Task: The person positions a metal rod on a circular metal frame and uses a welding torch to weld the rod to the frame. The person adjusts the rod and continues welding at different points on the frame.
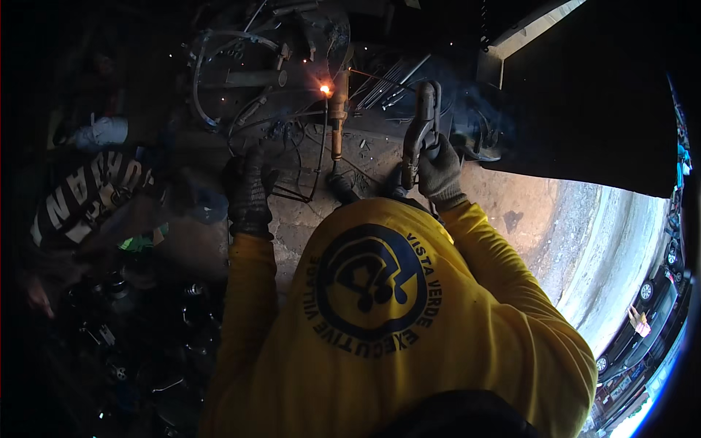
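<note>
My right hand point(442, 172), in a grey work glove, grips a welding electrode holder point(421, 128) upright. A thin welding rod point(381, 78) runs from its jaws leftward to a rusty orange metal cylinder point(338, 109). Beside that cylinder an orange-white hot spot point(325, 89) glows at the top of a bent metal rod point(321, 150), and small sparks fly around. The lower end of the bent rod reaches my left hand point(250, 186), dark-gloved, with its fingers closed by it; the exact hold is in shadow.
A curved metal frame point(197, 80) and several loose rods point(394, 84) lie at the far side. A person in a dark printed shirt point(95, 193) is close at left, above dark scattered tools point(168, 383). A big dark panel point(584, 109) stands at right; a parked car point(650, 321) is beyond.
</note>
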Tool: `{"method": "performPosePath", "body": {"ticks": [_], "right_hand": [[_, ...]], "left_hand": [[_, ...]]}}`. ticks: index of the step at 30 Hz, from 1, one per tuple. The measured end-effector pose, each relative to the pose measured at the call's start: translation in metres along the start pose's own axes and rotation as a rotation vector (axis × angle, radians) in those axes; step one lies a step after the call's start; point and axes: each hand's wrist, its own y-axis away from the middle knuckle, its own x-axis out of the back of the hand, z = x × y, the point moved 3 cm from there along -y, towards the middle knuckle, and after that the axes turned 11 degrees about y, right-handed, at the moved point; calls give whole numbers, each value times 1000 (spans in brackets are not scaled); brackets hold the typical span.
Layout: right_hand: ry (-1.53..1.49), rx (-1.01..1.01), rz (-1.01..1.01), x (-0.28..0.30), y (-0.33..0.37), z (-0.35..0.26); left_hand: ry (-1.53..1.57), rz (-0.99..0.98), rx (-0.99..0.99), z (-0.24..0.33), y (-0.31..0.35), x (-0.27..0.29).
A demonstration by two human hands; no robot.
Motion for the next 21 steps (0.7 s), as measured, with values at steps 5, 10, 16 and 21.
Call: {"method": "performPosePath", "body": {"ticks": [5, 10, 16, 21], "right_hand": [[-138, 14, 17, -1, 1, 26], [-169, 14, 3, 1, -3, 43], [-132, 23, 21, 22, -10, 39], [-199, 17, 34, 36, -17, 54]], "left_hand": [[14, 80, 18, -1, 1, -2], [-19, 34, -154, 1, -1, -2], [-183, -19, -654, -12, 13, 3], [-104, -131, -723, 12, 40, -7]]}}
